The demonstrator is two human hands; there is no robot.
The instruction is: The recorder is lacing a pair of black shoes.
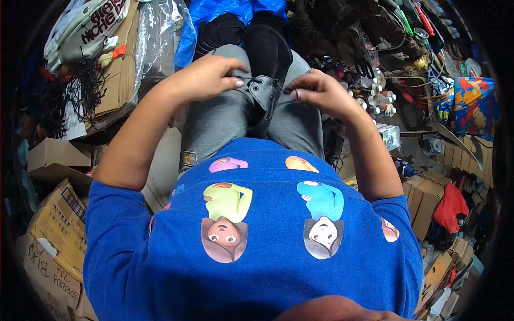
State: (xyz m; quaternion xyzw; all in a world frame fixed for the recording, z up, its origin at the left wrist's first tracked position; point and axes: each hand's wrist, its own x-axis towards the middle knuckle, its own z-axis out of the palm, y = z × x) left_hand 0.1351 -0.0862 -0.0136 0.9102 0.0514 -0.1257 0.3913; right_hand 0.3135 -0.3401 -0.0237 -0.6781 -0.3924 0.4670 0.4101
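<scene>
- Black shoe (pixel 269 51) sits between my knees (pixel 230 53), tongue (pixel 262 95) toward me!
- Left grip (pixel 210 78): thumb and forefinger parted; right grip (pixel 323 92) curled beside the laces (pixel 273 104); can't tell if either holds lace.
- Capped bottles (pixel 381 100) crowd my right, contents unclear.

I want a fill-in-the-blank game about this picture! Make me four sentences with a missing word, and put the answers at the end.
1. The shoe near the left hand and right hand is mostly ____ in colour.
2. The trousers are coloured ____.
3. Behind its printed figures, the shirt is ____.
4. The red plastic bag is on the picture's ____ side.

Missing words: black; grey; blue; right.
</scene>
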